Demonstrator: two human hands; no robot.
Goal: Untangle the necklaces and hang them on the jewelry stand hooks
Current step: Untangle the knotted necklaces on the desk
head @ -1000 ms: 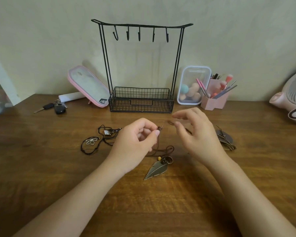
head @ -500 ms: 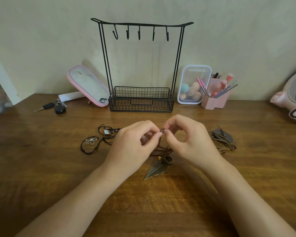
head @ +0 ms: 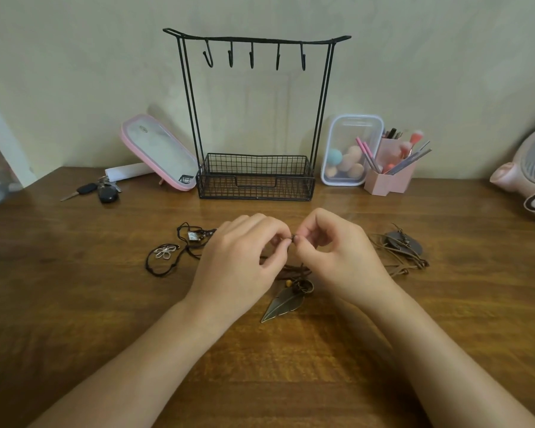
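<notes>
Since a second ago the right grip (head: 343, 257) has swung in from an open, spread pose and closed up against the left grip (head: 238, 267); over the last half second neither has shifted much. Both now hover just above the bench (head: 74, 288), straight in front of the jewelry stand (head: 254, 188) and well clear of its wire basket. Thumb and forefinger of each are curled in a pinch, and the fingertips meet on a small dark bit of the brown cord (head: 294, 268). That cord drops between the wrists to the leaf pendant (head: 283, 302), which lies flat on the bench, farther out from the stand than the hands. Out in front of the stand's left post lies a tangle of black cords with a flower pendant (head: 166, 251) and a square pendant (head: 193, 236), partly hidden by the left grip. Out in front of the stand's right post and beyond it lies another brown necklace (head: 403, 247), apart from the right grip. Beside the stand's left post leans a pink mirror (head: 159, 152), with keys (head: 102, 191) farther left. Right of the stand are a clear box (head: 349, 125) and a pink brush holder (head: 389, 180).
</notes>
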